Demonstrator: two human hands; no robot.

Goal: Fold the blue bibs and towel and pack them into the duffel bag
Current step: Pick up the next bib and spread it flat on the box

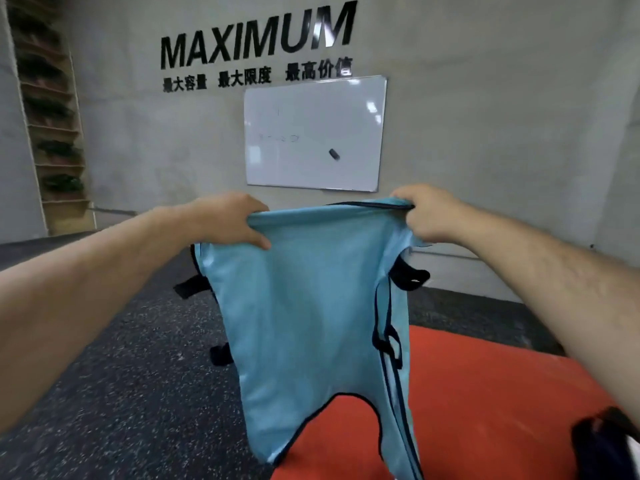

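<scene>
A grey wall [485, 116] fills the upper frame, with a whiteboard [315, 133] at centre carrying a small dark eraser [334, 154] and faint marks too pale to read. A tall wooden rack [55, 133] of dark plants runs down the upper left edge. Dark speckled flooring [121, 375] covers the lower left and an orange mat [485, 393] the lower right. A dark, blurred object [606, 445] sits in the bottom right corner; what it is cannot be told.

The blue bib [311, 306] hangs in mid-frame, hiding part of the mat and floor behind it. The left hand [239, 220] grips its top left corner with the fingers curled over the edge, and the right hand [426, 216] pinches the top right corner. The bib is light blue and slightly glossy, with dark trim and black side straps [410, 277], and a curved cut-out at the bottom. On the wall above, black lettering [256, 36] reads "MAXIMUM", with "最大容量 最大限度 最高价值" beneath.
</scene>
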